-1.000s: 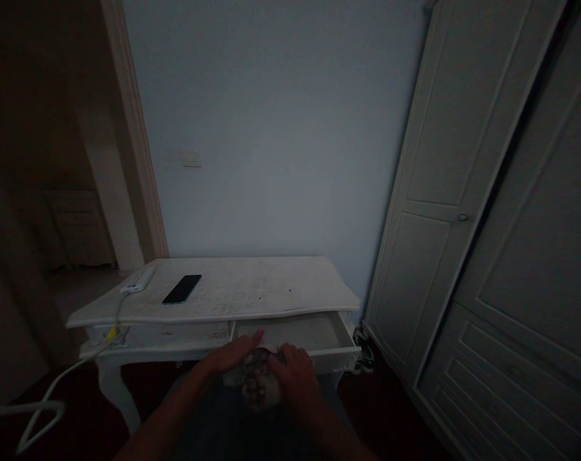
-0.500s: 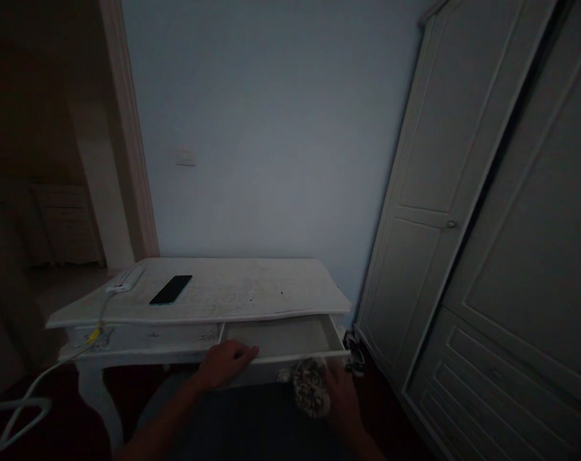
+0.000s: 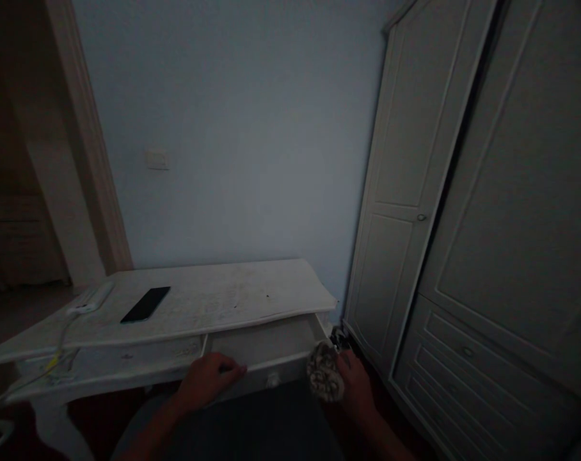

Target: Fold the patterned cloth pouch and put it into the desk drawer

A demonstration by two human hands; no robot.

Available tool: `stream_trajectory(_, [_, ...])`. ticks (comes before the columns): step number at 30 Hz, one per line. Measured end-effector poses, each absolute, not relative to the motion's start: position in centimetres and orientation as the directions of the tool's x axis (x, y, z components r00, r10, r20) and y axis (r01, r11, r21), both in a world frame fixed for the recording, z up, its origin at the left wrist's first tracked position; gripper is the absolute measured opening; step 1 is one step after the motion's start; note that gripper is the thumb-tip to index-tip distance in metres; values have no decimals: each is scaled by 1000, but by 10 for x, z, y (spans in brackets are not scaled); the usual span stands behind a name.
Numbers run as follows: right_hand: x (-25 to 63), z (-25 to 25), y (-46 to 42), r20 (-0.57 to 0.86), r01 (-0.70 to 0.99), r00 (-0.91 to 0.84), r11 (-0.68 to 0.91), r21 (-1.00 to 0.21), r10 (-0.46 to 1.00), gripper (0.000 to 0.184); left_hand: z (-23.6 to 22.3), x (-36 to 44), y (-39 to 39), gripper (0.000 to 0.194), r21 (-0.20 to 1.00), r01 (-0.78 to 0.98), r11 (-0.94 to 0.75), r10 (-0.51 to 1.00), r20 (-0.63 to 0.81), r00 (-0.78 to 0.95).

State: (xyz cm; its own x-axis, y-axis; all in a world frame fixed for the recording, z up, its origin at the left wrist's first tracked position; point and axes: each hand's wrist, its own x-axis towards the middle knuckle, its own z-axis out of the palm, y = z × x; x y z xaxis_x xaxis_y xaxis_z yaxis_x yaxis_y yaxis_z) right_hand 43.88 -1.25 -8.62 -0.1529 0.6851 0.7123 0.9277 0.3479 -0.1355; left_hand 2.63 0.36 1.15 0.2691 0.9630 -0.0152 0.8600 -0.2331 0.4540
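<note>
My right hand (image 3: 358,387) grips a bundled, rolled-looking cloth (image 3: 324,376) with a dark and light pattern, held at the right end of the pulled-out drawer (image 3: 266,342). The bundle covers part of the drawer's front corner. At the drawer's left front edge is my left hand (image 3: 208,381), fingers loosely bent and a gap beside the thumb. Nothing shows in it, and I cannot tell whether it presses on the edge. The drawer belongs to a worn white table (image 3: 233,288).
A phone (image 3: 145,305) and a white power strip (image 3: 91,298) with a cable lie on the tabletop's left side. To the right stands a wardrobe (image 3: 398,269) with doors and drawers. A dark patterned item (image 3: 339,336) shows beyond the drawer's right side.
The view has turned to the right. My right hand has raised the cloth bundle beside the drawer's right front corner, uncovering the drawer knob. My left hand stays by the drawer's left edge.
</note>
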Motion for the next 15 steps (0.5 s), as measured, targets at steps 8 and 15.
stream_trajectory(8, [293, -18, -11, 463, 815, -312, 484, -319, 830, 44, 4, 21, -1, 32, 281, 911, -301, 948, -13, 317])
stream_trajectory(15, [272, 45, 17, 259, 741, -572, 626, -242, 778, 58, -5, 23, -6, 27, 199, 922, -332, 943, 40, 331])
